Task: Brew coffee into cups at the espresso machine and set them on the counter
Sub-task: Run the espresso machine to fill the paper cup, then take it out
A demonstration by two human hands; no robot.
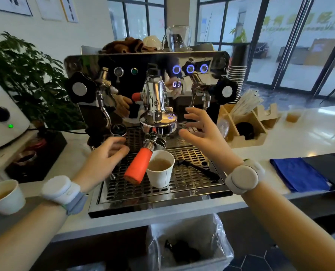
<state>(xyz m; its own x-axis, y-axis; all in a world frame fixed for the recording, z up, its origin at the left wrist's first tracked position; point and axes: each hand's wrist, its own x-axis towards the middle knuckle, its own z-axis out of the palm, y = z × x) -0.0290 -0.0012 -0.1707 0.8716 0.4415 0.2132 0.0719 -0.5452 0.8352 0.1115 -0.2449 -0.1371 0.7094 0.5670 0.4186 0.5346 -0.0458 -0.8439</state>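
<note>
A: status on the espresso machine (201,59)?
B: Chrome box, centre of the white counter (291,137). 3 blue ring lights lit top right, display reads 03. Drip tray (184,184) in front, slotted metal.

A: hands?
B: Both empty. Right hand (203,132) over the tray's right side, fingers spread wide and straight, palm facing left, touching nothing. Left hand (106,153) over the tray's left side, fingers loosely curled, relaxed, tips just beside the red handle (138,166), no contact I can see. White bands on both wrists.

A: handle orientation?
B: Portafilter locked in under the brew head (156,122). Long axis runs from the head down-left toward cam, red end nearest us, tilted down.

A: cup?
B: White paper cup (162,177) upright on the tray, just right of the handle, touching or nearly, can't tell. Light brown liquid inside, approx half full. Sits between the two hands, closer to cam than the spout.

A: others?
B: 2nd paper cup (5,196) w/ brownish liquid at far left edge of frame, well apart from the machine. Can't tell what it rests on.

A: small stuff?
B: Black brush (198,168) lying on the tray right of the cup. Blue cloth (297,175) on the counter at right.
</note>
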